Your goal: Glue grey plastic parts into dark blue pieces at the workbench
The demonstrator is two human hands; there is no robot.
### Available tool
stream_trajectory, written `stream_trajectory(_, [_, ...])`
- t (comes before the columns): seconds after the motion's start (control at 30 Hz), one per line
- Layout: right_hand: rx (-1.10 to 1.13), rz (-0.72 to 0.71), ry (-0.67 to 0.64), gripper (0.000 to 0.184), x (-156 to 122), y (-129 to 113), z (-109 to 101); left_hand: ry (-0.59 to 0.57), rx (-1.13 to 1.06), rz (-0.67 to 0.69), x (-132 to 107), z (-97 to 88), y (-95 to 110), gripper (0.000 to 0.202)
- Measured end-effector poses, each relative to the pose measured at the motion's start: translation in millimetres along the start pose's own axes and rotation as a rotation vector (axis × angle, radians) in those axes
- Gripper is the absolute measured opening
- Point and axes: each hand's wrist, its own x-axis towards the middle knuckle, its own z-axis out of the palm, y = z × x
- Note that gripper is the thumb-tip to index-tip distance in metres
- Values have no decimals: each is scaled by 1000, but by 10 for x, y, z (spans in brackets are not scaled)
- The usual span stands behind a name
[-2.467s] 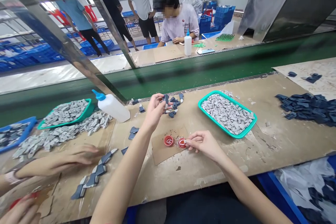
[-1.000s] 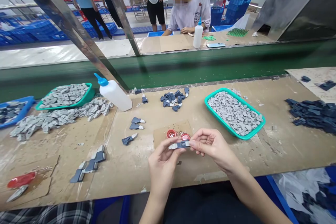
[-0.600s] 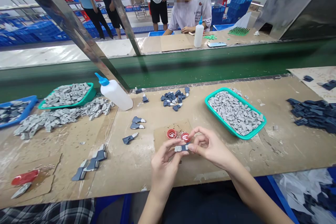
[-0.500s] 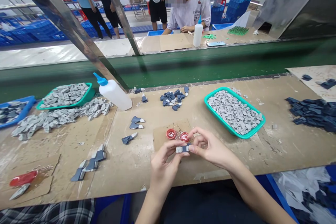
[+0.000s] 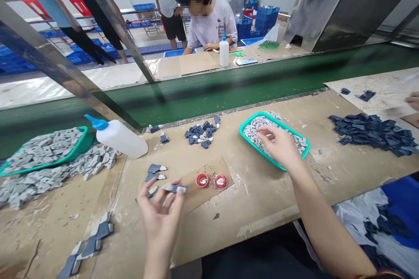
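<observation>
The left hand (image 5: 160,222) pinches a dark-blue and grey piece (image 5: 176,188) between thumb and fingers, above the workbench (image 5: 255,209), between its near and far edges. The right hand (image 5: 283,148) is over the teal tray (image 5: 242,132), fingers bent above the grey parts (image 5: 253,126); whether they grip one, I cannot tell. Just right of the held piece, two red cups (image 5: 202,180) sit on a cardboard sheet (image 5: 196,201). Near the bench's far edge lies a cluster of two-tone pieces (image 5: 198,133), with a white bottle (image 5: 119,139) farther left. Toward the right end is a dark-blue heap (image 5: 369,133).
</observation>
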Motion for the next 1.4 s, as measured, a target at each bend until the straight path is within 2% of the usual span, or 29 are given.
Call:
stream_trajectory(0.03, [-132, 13, 45, 21, 144, 105, -37, 47, 97, 17, 73, -126, -43, 70])
stream_trajectory(0.1, [-330, 27, 22, 21, 383, 256, -37, 66, 346, 55, 200, -393, -136, 75])
stream_trajectory(0.2, [-443, 20, -73, 20, 573, 329, 86, -113, 797, 131, 317, -738, -275, 70])
stream_trajectory(0.3, [-482, 25, -78, 20, 592, 328, 206, -310, 1093, 211, 379, -918, -390, 64])
stream_trajectory(0.43, [-542, 18, -66, 18, 532, 366, 251, -384, 1198, 312, 484, -955, -432, 54])
stream_trajectory(0.5, [-556, -2, -73, 13, 508, 384, 247, -424, 1255, 290, 558, -938, -365, 51])
stream_trajectory(0.6, [-562, -26, -79, 12, 458, 369, 219, -542, 1395, 160, 692, -847, -136, 48])
stream_trajectory(0.67, [-553, -32, -56, 19, 391, 331, 175, -566, 1485, 109, 794, -682, 63, 47])
stream_trajectory(0.7, [-533, -39, -34, 24, 344, 308, 146, -553, 1499, 127, 848, -556, 155, 46])
stream_trajectory(0.77, [-444, -60, 21, 31, 226, 261, 82, -530, 1446, 237, 960, -213, 285, 46])
stream_trajectory(0.83, [-277, -80, 30, 30, 84, 224, 26, -606, 1281, 371, 1076, 209, 308, 46])
stream_trajectory(0.93, [94, -31, -86, 22, -139, 199, -9, -718, 1169, 407, 1247, 805, 164, 40])
stream_trajectory(1.0, [293, 18, -158, 21, -278, 193, 2, -749, 1118, 389, 1351, 1057, 31, 45])
stream_trajectory(1.03, [334, 20, -174, 21, -340, 190, 17, -761, 1090, 376, 1395, 1124, -22, 46])
stream_trajectory(1.1, [325, -18, -188, 19, -451, 174, 68, -786, 1015, 349, 1458, 1146, -83, 45])
stream_trajectory(1.17, [337, -40, -217, 19, -543, 138, 153, -797, 912, 324, 1473, 1055, -75, 41])
stream_trajectory(1.27, [497, 65, -323, 21, -653, 50, 340, -752, 722, 278, 1375, 811, 42, 36])
stream_trajectory(1.33, [600, 168, -406, 25, -710, -13, 481, -688, 599, 244, 1228, 622, 154, 35])
stream_trajectory(1.4, [666, 239, -469, 29, -750, -60, 611, -599, 369, 175, 1037, 432, 254, 37])
